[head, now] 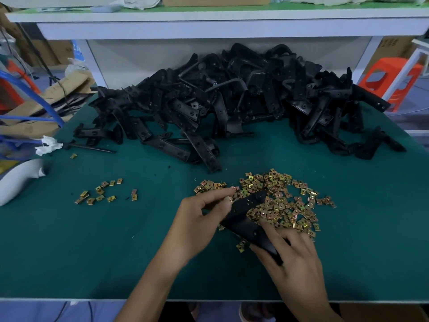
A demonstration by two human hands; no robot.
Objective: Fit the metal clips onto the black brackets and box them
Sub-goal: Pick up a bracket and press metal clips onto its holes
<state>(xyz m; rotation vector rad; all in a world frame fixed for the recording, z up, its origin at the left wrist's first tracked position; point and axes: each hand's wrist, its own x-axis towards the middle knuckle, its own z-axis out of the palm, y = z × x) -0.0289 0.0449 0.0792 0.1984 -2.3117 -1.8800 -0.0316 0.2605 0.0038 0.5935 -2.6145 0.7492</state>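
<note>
Near the front edge of the bench (92,252), right of its middle, the right hand (294,259) grips the near end of a black bracket (243,214). Its thumb is under that end and its fingers lie slightly spread over the top. The bracket slants away and up to the left, with its far end over the clip pile (283,201). The left hand (199,219) meets the bracket's left edge halfway along. Its thumb and forefinger pinch a small clip (228,200) against that edge, though blur hides how far the clip is seated; the other fingers curl loosely beneath. The gold clip pile spreads just beyond and to the right of both hands. A smaller scatter (104,191) lies well apart toward the left edge, near a white object (16,180). Further back, a crumpled tissue (47,145) sits at the left edge. A big bracket heap (232,101) fills the far side under a white shelf (209,22).
</note>
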